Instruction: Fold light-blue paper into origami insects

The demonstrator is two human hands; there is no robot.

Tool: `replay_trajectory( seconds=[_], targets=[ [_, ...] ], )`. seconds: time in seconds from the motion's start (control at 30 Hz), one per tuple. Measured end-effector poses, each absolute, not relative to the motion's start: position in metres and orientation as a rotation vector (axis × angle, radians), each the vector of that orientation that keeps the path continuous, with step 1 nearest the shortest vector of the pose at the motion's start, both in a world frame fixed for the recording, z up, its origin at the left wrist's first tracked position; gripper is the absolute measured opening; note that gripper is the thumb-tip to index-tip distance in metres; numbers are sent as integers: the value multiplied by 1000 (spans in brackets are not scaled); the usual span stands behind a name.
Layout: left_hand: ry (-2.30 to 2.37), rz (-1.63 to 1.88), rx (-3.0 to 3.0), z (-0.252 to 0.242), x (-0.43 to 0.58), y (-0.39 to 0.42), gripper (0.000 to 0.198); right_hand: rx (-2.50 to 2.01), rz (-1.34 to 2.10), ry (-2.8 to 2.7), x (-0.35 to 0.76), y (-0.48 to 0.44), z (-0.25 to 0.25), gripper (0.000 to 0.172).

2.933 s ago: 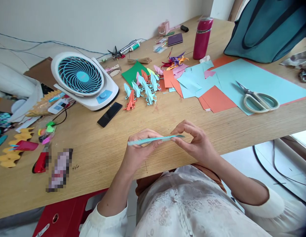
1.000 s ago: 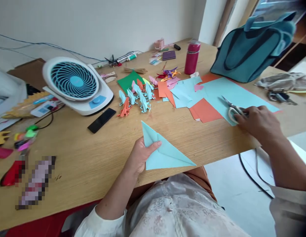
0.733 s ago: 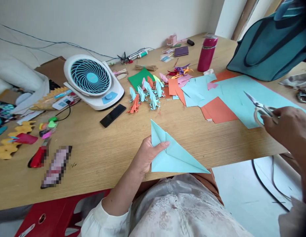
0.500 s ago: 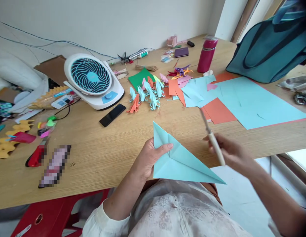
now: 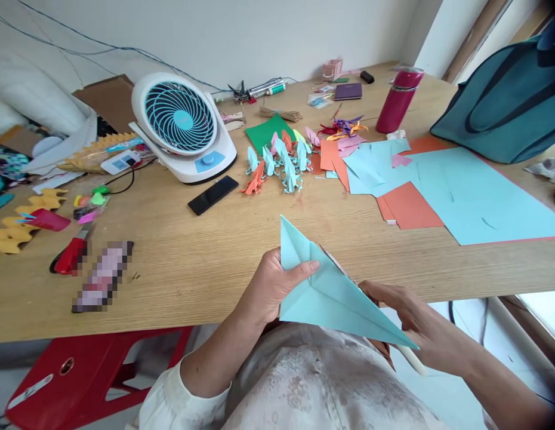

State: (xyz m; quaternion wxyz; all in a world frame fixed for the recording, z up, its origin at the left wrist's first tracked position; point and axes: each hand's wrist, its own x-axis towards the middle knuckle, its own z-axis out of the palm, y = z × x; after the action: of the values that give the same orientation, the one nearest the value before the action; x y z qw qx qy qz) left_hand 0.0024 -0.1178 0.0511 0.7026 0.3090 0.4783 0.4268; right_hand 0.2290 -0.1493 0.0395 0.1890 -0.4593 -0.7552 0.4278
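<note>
A folded light-blue paper triangle (image 5: 331,292) is gripped near its wide end by my left hand (image 5: 277,283), thumb pressed on top. My right hand (image 5: 416,325) is closed round a white-handled bladed tool (image 5: 410,359) by the paper's narrow end. The handle's end pokes out below the paper. A thin strip of the blade shows along the upper sloping edge; the paper covers much of the tool, and whether it is a knife or scissors I cannot tell.
Beyond the hands stand several small folded paper figures (image 5: 284,164), a phone (image 5: 213,194) and a fan (image 5: 181,122). Large blue sheets (image 5: 496,191) and orange paper (image 5: 414,206) lie right, near a pink bottle (image 5: 399,101) and teal bag (image 5: 496,101). Red-handled scissors (image 5: 71,254) lie left.
My right hand has brought the bladed tool down and in to the paper's sloping edge, from apart on the right. The left hand keeps its hold. The camera view has shifted slightly.
</note>
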Motion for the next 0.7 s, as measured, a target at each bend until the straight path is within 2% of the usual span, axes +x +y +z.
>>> replay_trajectory(
  seconds=[0.1,0.3,0.7],
  targets=[
    [1110,978,770,49,-1,-118,30,-1347,1365,-2176,229,-150,39,30],
    [1157,983,908,43,-7,-122,28,-1346,1064,-2327,234,-152,32,30],
    [1152,986,909,40,-12,-127,23,-1207,707,-2405,228,-152,31,27]
  ],
)
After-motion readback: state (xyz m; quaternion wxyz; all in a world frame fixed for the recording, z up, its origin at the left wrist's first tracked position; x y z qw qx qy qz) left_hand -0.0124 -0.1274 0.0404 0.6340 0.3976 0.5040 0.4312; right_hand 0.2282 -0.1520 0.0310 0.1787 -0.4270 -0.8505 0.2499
